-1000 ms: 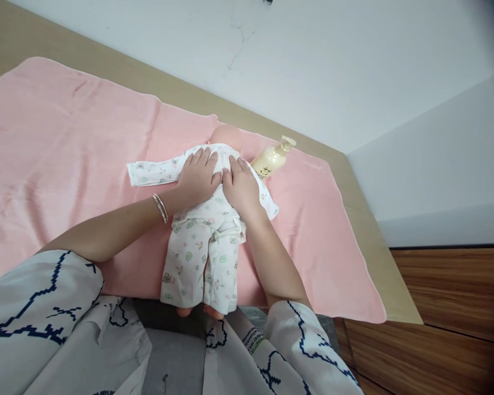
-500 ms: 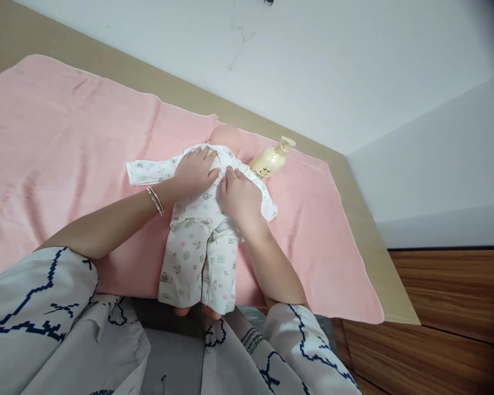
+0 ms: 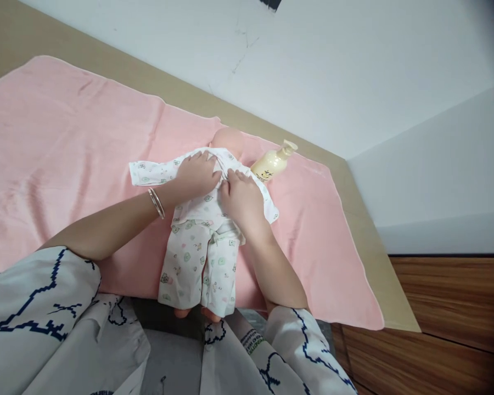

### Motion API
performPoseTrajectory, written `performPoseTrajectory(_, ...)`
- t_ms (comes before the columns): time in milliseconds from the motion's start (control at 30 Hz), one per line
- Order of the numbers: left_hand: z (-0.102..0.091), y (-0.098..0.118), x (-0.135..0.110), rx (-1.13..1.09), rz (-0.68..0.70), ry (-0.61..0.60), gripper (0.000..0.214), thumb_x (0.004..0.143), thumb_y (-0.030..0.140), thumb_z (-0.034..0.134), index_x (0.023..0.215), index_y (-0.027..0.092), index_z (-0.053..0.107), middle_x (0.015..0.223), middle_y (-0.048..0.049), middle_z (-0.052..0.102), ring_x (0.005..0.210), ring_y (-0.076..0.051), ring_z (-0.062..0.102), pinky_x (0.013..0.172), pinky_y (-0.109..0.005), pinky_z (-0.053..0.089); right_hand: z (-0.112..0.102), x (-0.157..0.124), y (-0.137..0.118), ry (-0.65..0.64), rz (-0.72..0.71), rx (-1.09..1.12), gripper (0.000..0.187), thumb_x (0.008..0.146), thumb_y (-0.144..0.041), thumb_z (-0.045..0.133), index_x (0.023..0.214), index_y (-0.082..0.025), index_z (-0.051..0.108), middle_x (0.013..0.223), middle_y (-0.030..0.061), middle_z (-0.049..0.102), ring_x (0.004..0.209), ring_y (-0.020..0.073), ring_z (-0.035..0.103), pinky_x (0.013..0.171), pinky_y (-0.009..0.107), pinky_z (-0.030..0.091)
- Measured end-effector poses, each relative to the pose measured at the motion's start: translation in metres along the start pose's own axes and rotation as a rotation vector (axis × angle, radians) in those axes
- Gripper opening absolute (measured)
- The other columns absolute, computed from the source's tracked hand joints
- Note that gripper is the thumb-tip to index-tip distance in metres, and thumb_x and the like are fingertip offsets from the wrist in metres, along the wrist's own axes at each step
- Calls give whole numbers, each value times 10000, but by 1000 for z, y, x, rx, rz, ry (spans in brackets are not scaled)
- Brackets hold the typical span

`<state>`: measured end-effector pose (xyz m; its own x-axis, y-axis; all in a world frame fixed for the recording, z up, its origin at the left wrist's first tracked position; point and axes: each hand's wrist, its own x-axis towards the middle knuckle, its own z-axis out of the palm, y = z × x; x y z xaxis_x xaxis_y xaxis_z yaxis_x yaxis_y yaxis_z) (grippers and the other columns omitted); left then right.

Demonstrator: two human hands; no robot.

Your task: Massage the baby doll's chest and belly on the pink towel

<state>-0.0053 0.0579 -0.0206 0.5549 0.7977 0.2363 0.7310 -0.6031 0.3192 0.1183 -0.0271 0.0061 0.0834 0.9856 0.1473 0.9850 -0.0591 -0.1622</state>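
A baby doll lies on its back, its bald head [image 3: 227,141] away from me. It wears a white printed long-sleeved top [image 3: 197,207] and matching trousers [image 3: 186,264], with the feet poking out below. My left hand [image 3: 198,174], fingers spread, rests flat on the doll's chest at the left. Beside it, my right hand [image 3: 243,198] lies on the right side of the chest, fingers slightly bent and partly hidden by the back of the hand. Between both hands the top's front is creased. A pale yellow pump bottle [image 3: 271,163] lies tilted by the doll's shoulder.
A pink blanket [image 3: 86,142] spreads under the doll over a beige tabletop [image 3: 366,258]. Behind the table rises a white wall [image 3: 313,71]. Wooden panels [image 3: 456,296] stand at the lower right. My patterned sleeves and clothes fill the near edge.
The view has shifted slightly, so everything sits a little lower. Both hands stay on the doll's chest, with only slight movement of the fingers.
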Motion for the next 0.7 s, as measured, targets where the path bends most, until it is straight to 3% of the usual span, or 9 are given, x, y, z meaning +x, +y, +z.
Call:
performPoseTrajectory(100,6,-8,6,-41,-39,-52,541,1023,351,379,1439,35,516,1538,-220,504,1468,-340,442,1228,-466,349,-3,-3,-3,-35,-37,-12,485,1003,-233,319,1375,-57,576,1424,227,613,1390,347,538,1230,541,327)
performPoseTrajectory(200,9,9,-6,3,-56,-28,573,1034,303,367,1506,-18,423,1608,-273,385,1529,-390,338,1264,-527,259,8,13,19,-33,-17,114,545,1037,-327,288,1467,-75,508,1557,193,497,1514,317,397,1274,532,265)
performPoseTrajectory(367,2,36,-26,67,2,-10,488,999,197,374,1425,17,529,1512,-255,520,1467,-370,438,1230,-540,309,29,40,51,-55,26,319,619,1019,-462,345,1576,-192,366,1706,110,248,1613,307,147,1296,622,102)
performPoseTrajectory(467,0,23,-14,42,-28,-49,497,1006,217,359,1440,43,529,1533,-232,502,1477,-391,412,1219,-569,319,32,31,35,-54,93,280,637,1013,-452,331,1592,-187,329,1714,130,211,1614,349,105,1268,690,96)
performPoseTrajectory(600,8,-9,10,-30,-101,-95,580,1035,282,309,1538,8,399,1619,-235,387,1511,-407,354,1258,-551,259,30,7,0,-44,101,159,614,1013,-408,333,1600,-228,322,1719,147,180,1600,426,101,1205,784,143)
performPoseTrajectory(700,10,-9,10,-25,-125,-81,591,1045,288,278,1560,12,365,1625,-229,380,1514,-408,348,1262,-556,240,31,8,3,-37,60,183,574,1029,-440,297,1579,-292,366,1724,94,190,1605,400,103,1217,767,151)
